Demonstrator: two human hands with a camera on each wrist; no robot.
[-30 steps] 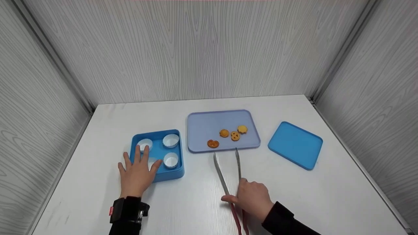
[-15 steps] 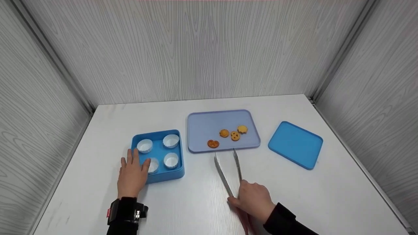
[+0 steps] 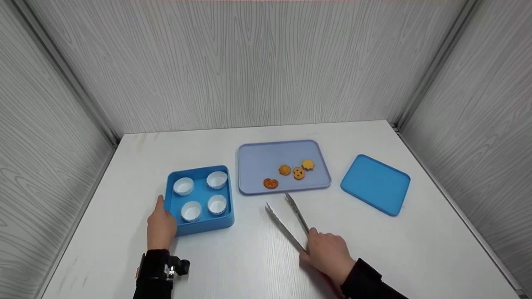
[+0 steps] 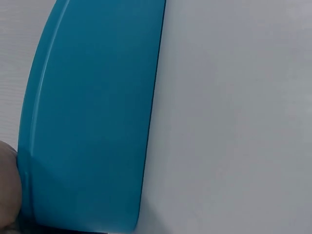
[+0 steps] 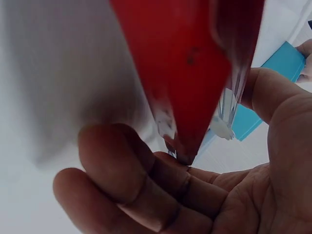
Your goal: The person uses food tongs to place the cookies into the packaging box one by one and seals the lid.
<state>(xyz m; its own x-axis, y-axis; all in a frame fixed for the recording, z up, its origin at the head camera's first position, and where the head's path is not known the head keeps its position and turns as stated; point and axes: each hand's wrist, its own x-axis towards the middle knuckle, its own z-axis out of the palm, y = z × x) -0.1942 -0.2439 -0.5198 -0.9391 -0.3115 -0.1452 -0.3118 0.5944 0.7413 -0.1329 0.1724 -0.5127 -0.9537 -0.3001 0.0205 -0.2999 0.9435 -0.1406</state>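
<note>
At the left of the table stands a blue box (image 3: 202, 189) with several white paper baking cups (image 3: 191, 211) inside. My left hand (image 3: 161, 228) holds this box by its front-left side, index finger pointing along the left wall. Part of a finger or thumb (image 4: 9, 185) shows at the rim in the left wrist view. My right hand (image 3: 330, 255) grips metal tongs (image 3: 284, 228) by their red handles (image 5: 175, 73). The tong arms are spread, tips short of the lavender tray's (image 3: 259, 160) front edge. On that tray lie a pretzel-shaped cookie (image 3: 270, 183) and several other small cookies (image 3: 299, 173).
A flat blue tray or lid (image 3: 376, 185) lies at the right of the white table (image 3: 241, 257), turned at an angle. Tall grey wood-grain panels (image 3: 257, 62) close off the back and both sides.
My left hand has come back from over the box to its left side, uncovering the cups. My right hand has drawn the tongs back and angled their tips leftward.
</note>
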